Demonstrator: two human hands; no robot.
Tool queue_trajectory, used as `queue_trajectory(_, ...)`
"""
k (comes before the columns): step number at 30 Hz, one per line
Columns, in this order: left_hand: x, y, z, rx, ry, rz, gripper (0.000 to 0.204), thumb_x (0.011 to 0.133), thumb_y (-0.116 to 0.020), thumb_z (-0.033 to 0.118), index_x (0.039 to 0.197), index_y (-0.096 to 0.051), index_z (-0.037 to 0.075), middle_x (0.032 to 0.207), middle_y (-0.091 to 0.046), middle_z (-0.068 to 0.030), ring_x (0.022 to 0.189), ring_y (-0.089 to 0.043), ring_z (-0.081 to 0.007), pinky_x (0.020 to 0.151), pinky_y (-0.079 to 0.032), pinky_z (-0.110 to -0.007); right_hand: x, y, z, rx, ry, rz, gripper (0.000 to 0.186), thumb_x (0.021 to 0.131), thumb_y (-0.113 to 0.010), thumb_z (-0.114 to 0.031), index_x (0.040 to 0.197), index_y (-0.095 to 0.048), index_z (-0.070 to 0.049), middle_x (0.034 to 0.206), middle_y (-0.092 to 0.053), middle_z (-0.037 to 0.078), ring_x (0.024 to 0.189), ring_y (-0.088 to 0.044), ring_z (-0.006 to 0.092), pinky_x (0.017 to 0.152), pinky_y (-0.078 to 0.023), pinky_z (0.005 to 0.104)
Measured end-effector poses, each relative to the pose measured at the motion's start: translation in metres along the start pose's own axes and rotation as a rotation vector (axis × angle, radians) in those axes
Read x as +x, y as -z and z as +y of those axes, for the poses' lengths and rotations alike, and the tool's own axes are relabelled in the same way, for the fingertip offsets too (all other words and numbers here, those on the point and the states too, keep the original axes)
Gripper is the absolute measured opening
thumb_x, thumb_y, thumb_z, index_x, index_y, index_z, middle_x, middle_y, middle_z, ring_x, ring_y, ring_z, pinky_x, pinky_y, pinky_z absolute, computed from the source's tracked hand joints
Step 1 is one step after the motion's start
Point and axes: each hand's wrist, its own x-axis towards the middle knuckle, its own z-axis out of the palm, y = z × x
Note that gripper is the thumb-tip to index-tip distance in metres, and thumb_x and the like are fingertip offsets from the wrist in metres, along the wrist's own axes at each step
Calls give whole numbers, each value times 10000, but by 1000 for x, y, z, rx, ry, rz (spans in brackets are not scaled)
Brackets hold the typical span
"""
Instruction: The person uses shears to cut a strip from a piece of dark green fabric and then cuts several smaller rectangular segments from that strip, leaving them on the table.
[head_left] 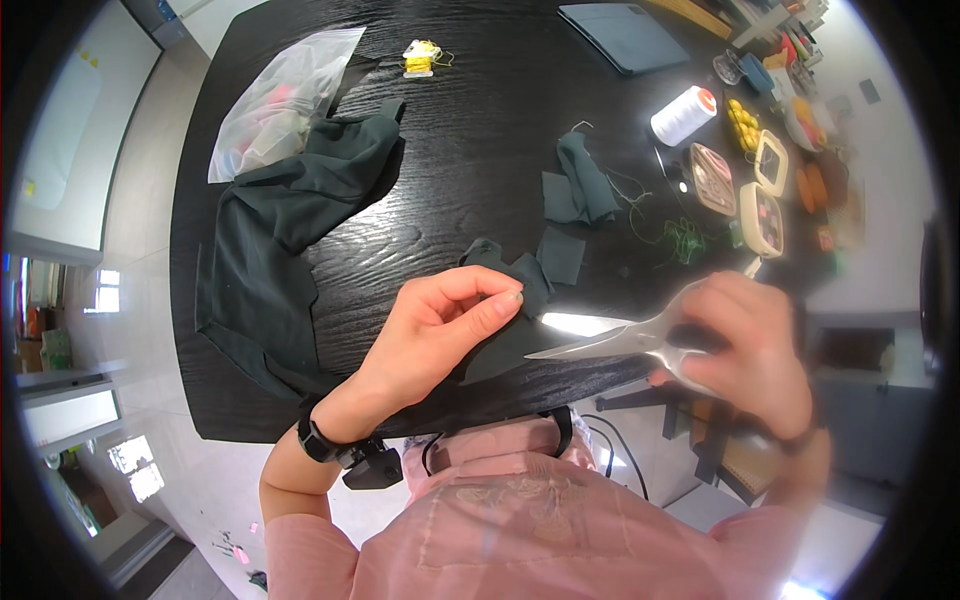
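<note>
My left hand (425, 340) pinches a dark green fabric piece (500, 350) between thumb and index finger at the front of the black table (430, 180). My right hand (745, 345) grips silver metal scissors (620, 338) by the handles, just right of that fabric. The blades are spread apart and point left toward my left hand and the fabric. A larger dark green cloth (270, 230) lies crumpled at the left. Small squares and scraps of the same fabric (565, 255) lie behind the scissors, beside a tangle of green thread (685, 240).
A clear bag (265, 120) and a yellow thread card (422, 62) sit at the back left. A dark tablet (620, 38), a white thread cone (680, 118), small sewing cases (760, 215) and assorted items occupy the back and right. A chair (710, 460) stands below the table's right edge.
</note>
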Motion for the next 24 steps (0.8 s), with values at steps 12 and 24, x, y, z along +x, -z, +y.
queue_trajectory(12,1,1,-1,-25,97,-11,176,922,-645,137,1015,-675,-9,903,-647,24,811,-545,-25,724,-444,-176,7,-5,7,118,36,-78,442,508,-877,-269,781,-612,-43,688,-506,61,612,-537,270,508,-406,360)
queue_trajectory(24,3,3,-5,-134,83,-5,198,926,-632,126,1034,-674,-35,963,-685,-38,870,-597,-72,789,-475,-210,4,-9,11,145,-9,-103,412,524,-886,-270,723,-610,-37,637,-487,51,535,-521,255,467,-387,346)
